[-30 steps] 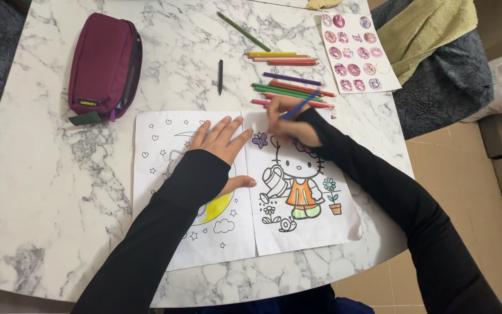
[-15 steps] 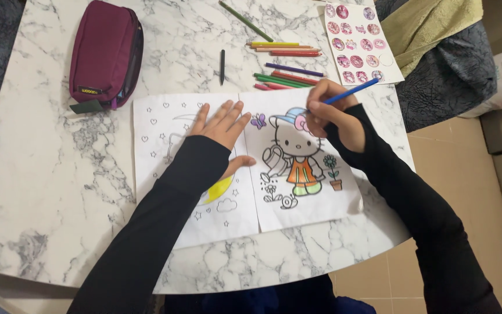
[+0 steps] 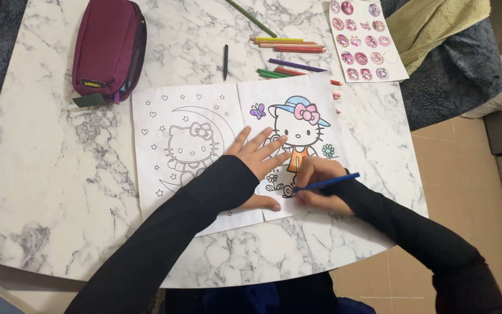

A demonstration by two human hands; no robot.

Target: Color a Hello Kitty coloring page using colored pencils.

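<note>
Marble tabletop (image 3: 47, 174) bears a colouring sheet (image 3: 315, 87), where the right hand (image 3: 318, 186) grips a blue pencil (image 3: 327, 182) at the sheet's near edge (tip by the small snail drawing). The left hand (image 3: 260, 154) lies flat, fingers spread, just beside it. Farther off: loose coloured pencils (image 3: 289, 47), a maroon pencil case (image 3: 108, 49).

Blue pencil (image 3: 327, 183): slim, lying nearly flat, tip pointing left w/ a slight downward slant, tip at the bottom edge of the right sheet. Colouring sheets (image 3: 216, 122): two white pages side by side on the marble table (image 3: 42, 192). Left page is a line-art cat on a crescent moon w/ stars, mostly uncoloured. Right page is a cat w/ blue hat, pink bow, orange dress, purple butterfly, partly coloured.
</note>
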